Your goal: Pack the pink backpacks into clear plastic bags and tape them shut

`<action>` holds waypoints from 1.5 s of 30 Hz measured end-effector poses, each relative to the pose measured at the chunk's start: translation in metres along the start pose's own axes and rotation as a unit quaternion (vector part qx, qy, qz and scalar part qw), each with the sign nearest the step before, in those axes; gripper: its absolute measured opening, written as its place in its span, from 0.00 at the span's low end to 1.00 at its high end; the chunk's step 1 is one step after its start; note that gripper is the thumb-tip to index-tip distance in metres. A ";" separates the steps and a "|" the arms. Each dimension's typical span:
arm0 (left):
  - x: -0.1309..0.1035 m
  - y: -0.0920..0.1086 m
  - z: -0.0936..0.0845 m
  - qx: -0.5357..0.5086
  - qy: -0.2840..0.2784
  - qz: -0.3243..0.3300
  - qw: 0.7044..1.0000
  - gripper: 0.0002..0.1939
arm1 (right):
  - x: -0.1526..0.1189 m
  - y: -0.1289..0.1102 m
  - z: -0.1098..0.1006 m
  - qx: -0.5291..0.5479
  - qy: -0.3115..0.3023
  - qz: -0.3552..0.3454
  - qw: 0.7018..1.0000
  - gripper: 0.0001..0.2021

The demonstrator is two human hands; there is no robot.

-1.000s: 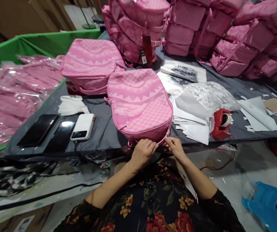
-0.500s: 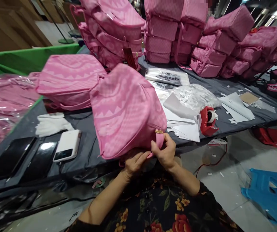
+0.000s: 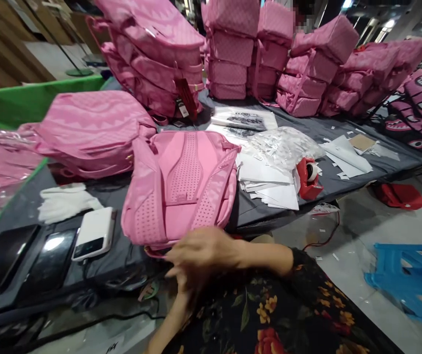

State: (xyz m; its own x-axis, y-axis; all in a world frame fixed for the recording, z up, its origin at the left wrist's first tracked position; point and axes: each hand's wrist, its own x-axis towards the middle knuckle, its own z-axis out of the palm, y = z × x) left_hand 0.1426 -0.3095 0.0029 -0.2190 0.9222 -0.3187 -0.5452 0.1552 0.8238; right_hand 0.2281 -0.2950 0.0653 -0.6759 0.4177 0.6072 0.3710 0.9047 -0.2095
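The pink fabric backpack with perforated straps [image 3: 183, 172] lies strap side up at the near edge of the dark cloth-covered surface [image 3: 120, 194], left of the middle of that edge. The bare right grip [image 3: 203, 250] is at the backpack's near edge, crossing over the bare left grip [image 3: 184, 280], which sits lower, just off the surface's near edge. Both are blurred and overlapping, so whether either is closed on anything cannot be told. The backpack extends away from the grips, toward the far side.

To its left, a narrow bare strip of cloth parts it from a white plastic power bank [image 3: 95, 233]; a white fabric glove [image 3: 67, 202] and two glossy black slabs [image 3: 2, 260] [image 3: 50, 260] fill the near left corner. A second pink backpack [image 3: 93, 128] sits close on the far left. Loose white papers [image 3: 269, 184] crowd the right side, then a red tape dispenser [image 3: 308, 182] near the edge. Stacked pink backpacks [image 3: 233, 59] line the far edge.
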 end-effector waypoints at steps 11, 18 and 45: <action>0.026 -0.006 -0.022 -0.161 0.118 -0.122 0.972 0.21 | -0.212 0.178 -0.136 0.017 0.064 0.587 0.807 0.14; -0.026 -0.023 -0.065 0.233 -0.030 0.187 0.954 0.21 | -0.229 0.198 -0.130 -0.004 0.033 0.592 0.806 0.17; -0.030 -0.033 0.018 0.302 -0.295 0.120 0.898 0.21 | -0.135 0.038 -0.089 0.297 -0.015 0.536 0.790 0.23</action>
State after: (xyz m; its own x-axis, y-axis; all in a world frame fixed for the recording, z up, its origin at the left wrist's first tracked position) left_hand 0.1817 -0.3364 -0.0065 0.2930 0.9542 0.0605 0.0378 -0.0747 0.9965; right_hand 0.3905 -0.3243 0.0431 -0.1934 0.9644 -0.1802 0.3830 -0.0948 -0.9189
